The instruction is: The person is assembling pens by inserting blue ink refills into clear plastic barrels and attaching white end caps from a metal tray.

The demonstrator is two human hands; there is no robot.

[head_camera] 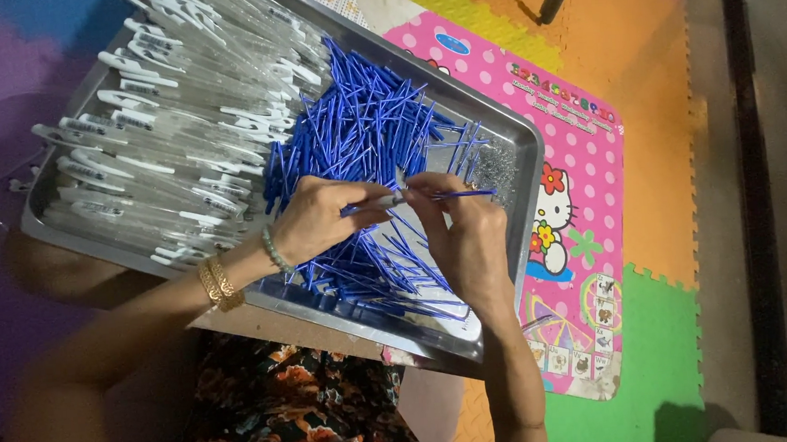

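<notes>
Together, left hand (316, 221) and right hand (467, 235) pinch one thin blue refill (451, 194) over a steel tray (524, 145); glossy white barrels (169, 125) lie at ten o'clock.

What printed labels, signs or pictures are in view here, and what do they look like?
Play mat: right of the metal tray, pink with white dots, cartoon cat, small picture tiles.
Pen barrels: tray's left half, clear and white, each with a small dark printed band.

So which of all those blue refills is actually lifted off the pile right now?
The blue refill pinched between both hands: the left hand and right hand hold it level above the heap, its end pointing right over the metal tray. The rest lie loose.
</notes>
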